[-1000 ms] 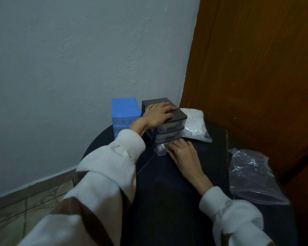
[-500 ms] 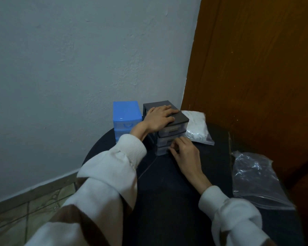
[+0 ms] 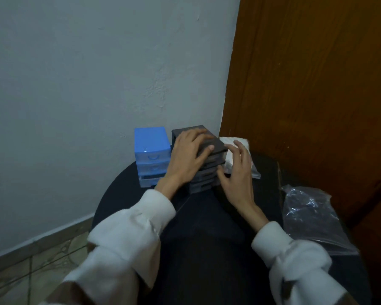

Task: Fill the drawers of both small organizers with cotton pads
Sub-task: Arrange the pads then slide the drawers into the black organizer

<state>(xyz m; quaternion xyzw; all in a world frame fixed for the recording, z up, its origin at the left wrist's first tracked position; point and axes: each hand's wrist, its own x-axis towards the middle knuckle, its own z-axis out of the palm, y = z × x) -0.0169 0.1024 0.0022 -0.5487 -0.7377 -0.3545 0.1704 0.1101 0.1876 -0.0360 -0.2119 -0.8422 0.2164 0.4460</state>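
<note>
left hand (image 3: pixel 188 156) flat atop the grey organizer (image 3: pixel 216 147), right hand (image 3: pixel 237 172) relaxed, fingers spread, beside its drawers

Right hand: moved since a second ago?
Yes. The right hand has risen from the bottom drawer to beside the grey organizer's upper drawers, nearer the cotton pad bag.

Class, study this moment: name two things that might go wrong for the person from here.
1. The grey organizer is steadied only by the left hand flat on top; a hard drawer pull might tip it.
2. The pad bag lies behind the right hand, near the table edge; reaching could knock it off.
</note>
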